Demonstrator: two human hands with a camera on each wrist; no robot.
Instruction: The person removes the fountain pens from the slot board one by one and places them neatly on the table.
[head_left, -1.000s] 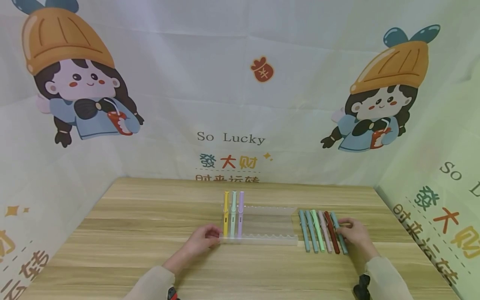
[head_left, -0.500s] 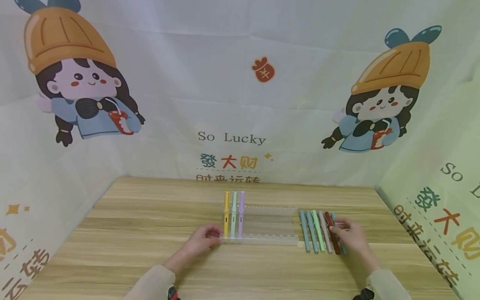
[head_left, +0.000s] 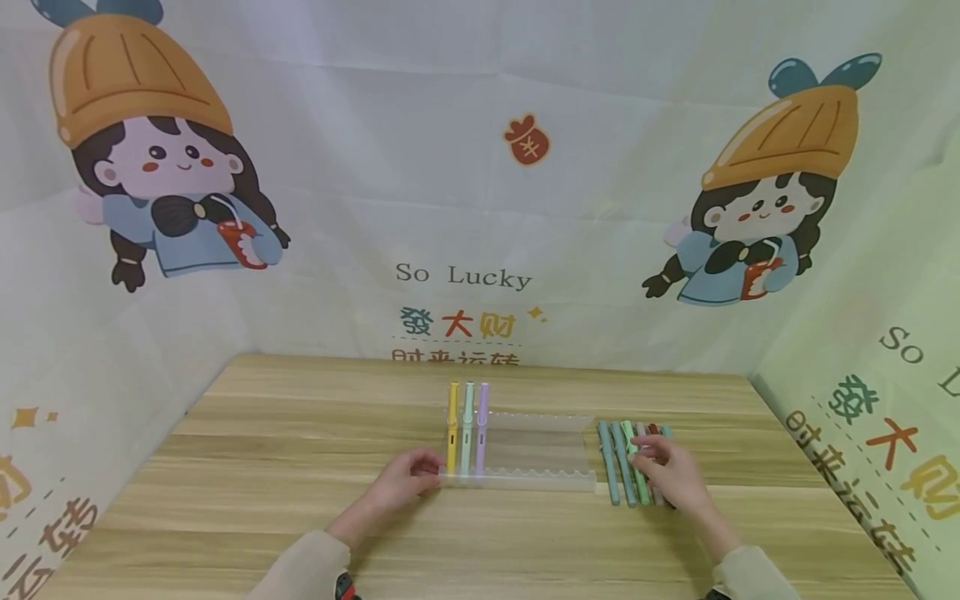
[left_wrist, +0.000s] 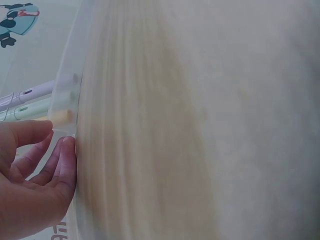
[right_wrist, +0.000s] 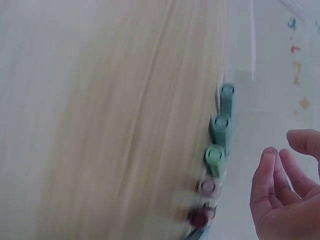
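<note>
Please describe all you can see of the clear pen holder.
The pen holder looks like clear plastic, with scalloped front and back edges. It rests on the table, left of the loose pens. Three pens (yellow, mint, purple) lie across its left part; the rest is unfilled. The left hand touches its near left corner.

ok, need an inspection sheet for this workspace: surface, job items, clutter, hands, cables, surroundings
Surface: table with wood-grain top.
Job items: clear rack holds a yellow pen, pale green pen and purple pen at its left end; six more pens lie side by side to its right, some partly hidden in the head view.
Clutter: nothing seen.
Left hand: at the rack's left front corner.
Right hand: over the loose pens, fingers and thumb apart, holding nothing.
Cables: nothing seen.
Surroundings: pale cloth backdrop printed with cartoon figures and lettering.
</note>
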